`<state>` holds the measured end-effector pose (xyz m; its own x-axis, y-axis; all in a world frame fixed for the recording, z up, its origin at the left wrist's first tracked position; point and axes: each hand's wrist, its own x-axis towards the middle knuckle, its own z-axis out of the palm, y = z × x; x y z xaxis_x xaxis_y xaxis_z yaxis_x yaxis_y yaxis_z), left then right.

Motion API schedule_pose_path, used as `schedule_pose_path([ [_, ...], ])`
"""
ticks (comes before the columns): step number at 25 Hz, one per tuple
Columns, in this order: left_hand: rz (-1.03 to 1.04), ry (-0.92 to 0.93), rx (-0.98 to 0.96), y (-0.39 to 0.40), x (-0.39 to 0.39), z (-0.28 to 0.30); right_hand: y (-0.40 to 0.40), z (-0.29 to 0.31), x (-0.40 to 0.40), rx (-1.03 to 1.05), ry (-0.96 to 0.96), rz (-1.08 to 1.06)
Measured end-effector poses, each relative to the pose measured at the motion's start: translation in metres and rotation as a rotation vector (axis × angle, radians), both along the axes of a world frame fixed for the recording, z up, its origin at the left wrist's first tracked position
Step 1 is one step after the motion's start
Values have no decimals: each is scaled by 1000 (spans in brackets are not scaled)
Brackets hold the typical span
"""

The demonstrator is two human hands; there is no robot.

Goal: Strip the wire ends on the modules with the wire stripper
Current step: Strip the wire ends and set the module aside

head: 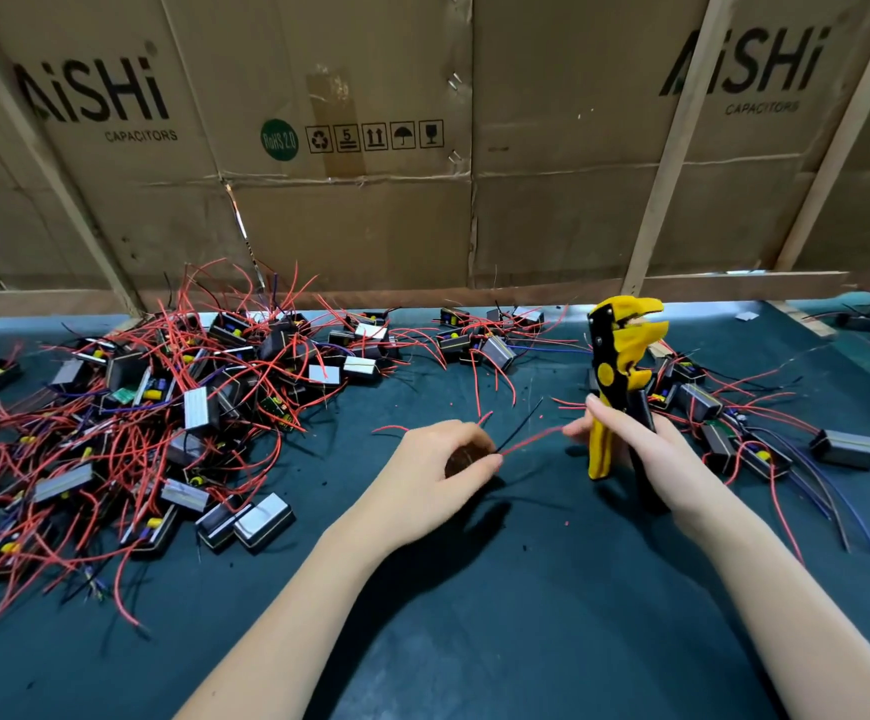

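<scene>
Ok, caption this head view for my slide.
Left hand holds a module's red wire; right hand grips the upright wire stripper.

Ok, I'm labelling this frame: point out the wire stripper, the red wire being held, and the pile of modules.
wire stripper (605, 374), head view, on its black and yellow body.
red wire (529, 439), head view, mid-span between the hands.
pile of modules (199, 407), head view, on a grey module casing.

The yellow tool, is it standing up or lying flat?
Standing up. The right hand grips the stripper by its handles, with its yellow head pointing upward above the table.
</scene>
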<state>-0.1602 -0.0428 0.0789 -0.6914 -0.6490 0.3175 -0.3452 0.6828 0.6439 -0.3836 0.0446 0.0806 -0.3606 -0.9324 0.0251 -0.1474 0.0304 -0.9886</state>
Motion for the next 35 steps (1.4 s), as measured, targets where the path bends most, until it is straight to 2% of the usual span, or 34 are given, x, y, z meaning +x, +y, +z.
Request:
schedule_pose_path([
  [3, 34, 28, -41, 1, -1, -1, -1, -2, 4, -35, -7, 52],
  [5, 42, 58, -26, 1, -1, 0, -2, -5, 11, -81, 89, 21],
  [8, -38, 232, 287, 1, -2, 4, -4, -10, 13, -94, 420, -190],
  [11, -65, 460, 491, 3, -3, 9, 0, -4, 10, -62, 626, -385],
  [14, -83, 599, 673, 2, -5, 13, 2, -2, 9, -13, 886, -487],
  [17, -215, 699, 891, 1, -6, 12, -1, -3, 17, 3, 1029, -508],
  [19, -358, 764, 1025, -1, -6, 7, -3, -5, 23, 26, 1052, -506],
  [22, -497, 857, 1157, -2, -5, 1, -4, -7, 26, 54, 987, -471],
  [24, -463, 895, 1189, -4, -4, -2, -5, -8, 26, 70, 926, -447],
  [27, -291, 955, 1242, -6, -5, -1, -4, -8, 24, 69, 860, -436],
  [30, -163, 947, 1229, -11, -5, 2, -4, -8, 23, 71, 899, -455],
  [35, -348, 950, 1297, -8, -4, 3, -7, -10, 25, 44, 964, -487],
])
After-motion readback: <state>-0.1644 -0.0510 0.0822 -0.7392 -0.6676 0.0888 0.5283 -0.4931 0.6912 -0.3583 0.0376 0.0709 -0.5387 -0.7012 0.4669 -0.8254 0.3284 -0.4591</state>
